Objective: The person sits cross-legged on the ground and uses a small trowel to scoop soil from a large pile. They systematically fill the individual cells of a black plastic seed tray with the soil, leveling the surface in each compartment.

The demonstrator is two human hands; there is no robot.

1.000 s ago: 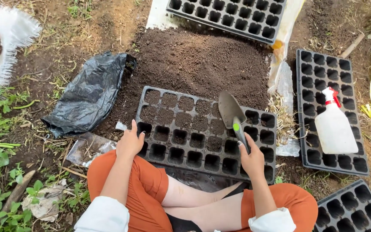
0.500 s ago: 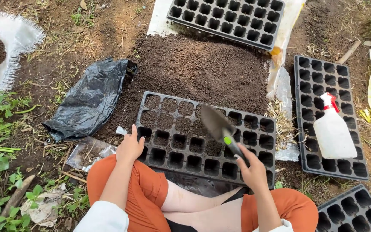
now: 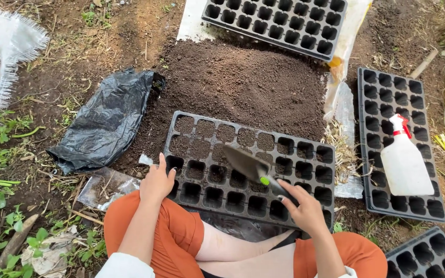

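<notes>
A black plastic seedling tray (image 3: 248, 170) lies flat on the ground, tilted slightly askew — its far-left cells are packed with dark soil, the others open and empty. A small trowel (image 3: 247, 163) with a dull grey blade and green-marked handle is held low over the tray's middle cells — blade pointing toward the filled corner.

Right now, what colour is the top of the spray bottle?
Red, on a white spray bottle; seen in the head view.
</notes>
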